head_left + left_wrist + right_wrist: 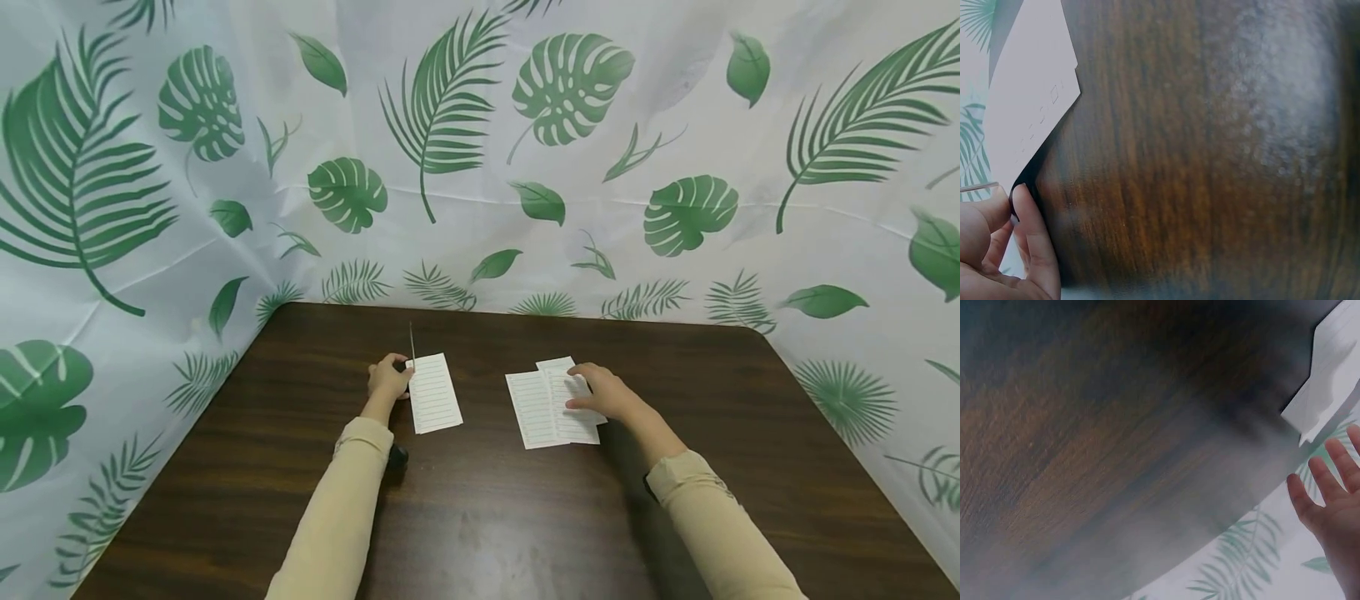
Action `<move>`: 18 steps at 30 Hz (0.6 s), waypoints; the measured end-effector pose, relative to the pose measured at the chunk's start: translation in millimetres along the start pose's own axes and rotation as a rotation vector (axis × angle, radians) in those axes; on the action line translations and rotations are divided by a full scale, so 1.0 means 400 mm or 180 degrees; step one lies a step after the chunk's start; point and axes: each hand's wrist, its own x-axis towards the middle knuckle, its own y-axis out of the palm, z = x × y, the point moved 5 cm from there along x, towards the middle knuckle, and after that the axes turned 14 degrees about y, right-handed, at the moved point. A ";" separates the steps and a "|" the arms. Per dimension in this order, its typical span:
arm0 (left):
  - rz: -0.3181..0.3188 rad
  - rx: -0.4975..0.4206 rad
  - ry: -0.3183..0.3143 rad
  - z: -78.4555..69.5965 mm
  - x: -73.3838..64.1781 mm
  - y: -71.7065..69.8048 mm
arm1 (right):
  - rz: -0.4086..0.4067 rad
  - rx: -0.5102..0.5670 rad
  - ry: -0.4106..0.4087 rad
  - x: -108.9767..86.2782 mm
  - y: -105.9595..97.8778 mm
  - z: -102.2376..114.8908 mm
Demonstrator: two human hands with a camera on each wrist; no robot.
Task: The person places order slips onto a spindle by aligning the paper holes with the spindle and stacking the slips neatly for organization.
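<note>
My left hand (387, 379) is at the left edge of a small stack of white lined cards (435, 396). In the left wrist view, the thumb and finger of the hand (1007, 240) pinch the near corner of white cards (1035, 94). One thin card (412, 343) stands upright there, seen edge-on in the head view. To the right, several overlapping lined cards (534, 410) lie fanned on the table. My right hand (609, 393) hovers over their right side with fingers spread, and the right wrist view shows nothing in its grasp.
The cards lie on a dark brown wood-grain table (480, 508) with rounded far corners. A white curtain (465, 250) with green leaf prints hangs behind it and along both sides. Something small and black (397, 457) shows under the left wrist.
</note>
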 end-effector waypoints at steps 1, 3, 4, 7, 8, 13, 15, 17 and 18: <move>-0.0004 -0.0005 -0.0003 -0.002 0.000 0.002 | 0.0033 -0.0012 0.0022 0.001 -0.001 -0.006; -0.0019 0.0017 0.0006 -0.006 0.000 0.004 | 0.0113 0.0013 0.0083 0.005 -0.002 -0.020; -0.0020 0.0030 0.0010 -0.006 -0.001 0.005 | 0.0154 0.0022 0.0111 0.006 0.000 -0.026; 0.0002 0.0030 0.0024 -0.010 -0.002 0.010 | 0.0284 0.0003 0.0207 0.009 0.007 -0.044; 0.0011 0.0016 0.0028 -0.011 -0.003 0.011 | 0.0338 -0.0003 0.0254 0.010 0.008 -0.049; -0.0002 -0.0026 0.0037 -0.012 -0.003 0.011 | 0.0513 -0.0186 0.0273 0.014 0.004 -0.059; -0.0010 -0.0017 0.0028 -0.011 -0.004 0.007 | 0.0517 -0.0237 0.0263 0.017 0.000 -0.057; -0.0006 -0.0018 0.0022 -0.011 -0.005 0.003 | 0.0519 -0.0266 0.0269 0.021 -0.003 -0.055; -0.0001 -0.0017 0.0022 -0.010 -0.005 0.001 | 0.0526 -0.0272 0.0276 0.022 -0.003 -0.053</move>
